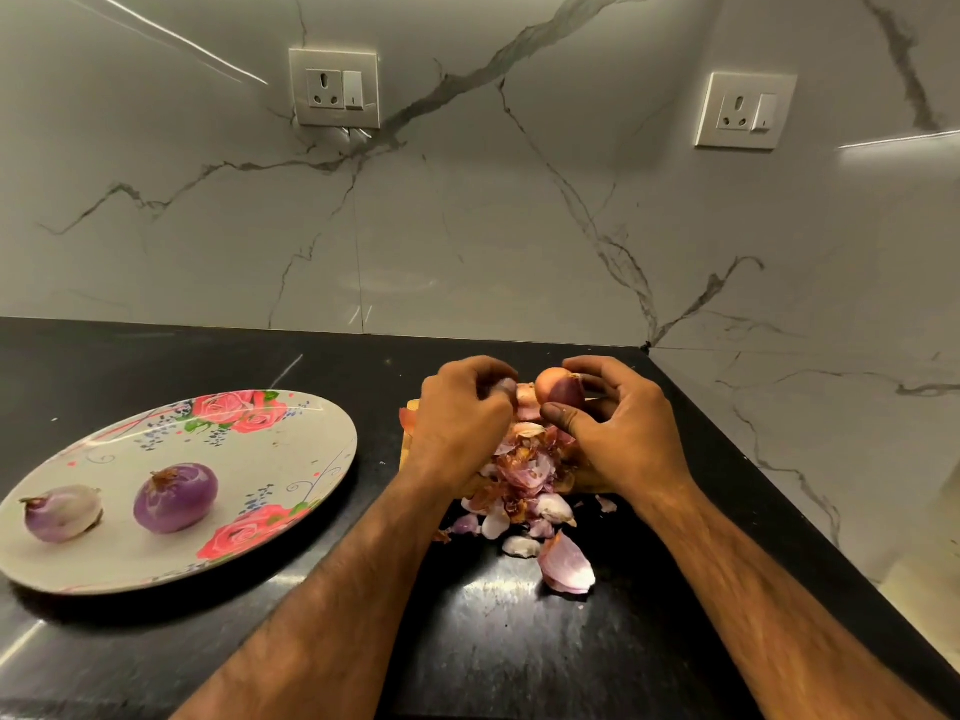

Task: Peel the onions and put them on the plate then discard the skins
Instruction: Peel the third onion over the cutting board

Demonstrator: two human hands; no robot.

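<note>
Counter (156, 356): left hand (462, 413) pinches skin (506, 388), right hand (618, 418) grips onion (558, 389); 2 peeled onions (175, 497) sideways.

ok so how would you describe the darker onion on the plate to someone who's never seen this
Find the floral plate on the black counter, at the left. Two peeled onions lie on it side by side; the darker onion is the right one, nearer the plate's middle. It is round and deep purple, whereas the paler onion beside it is whitish-lilac.
</note>
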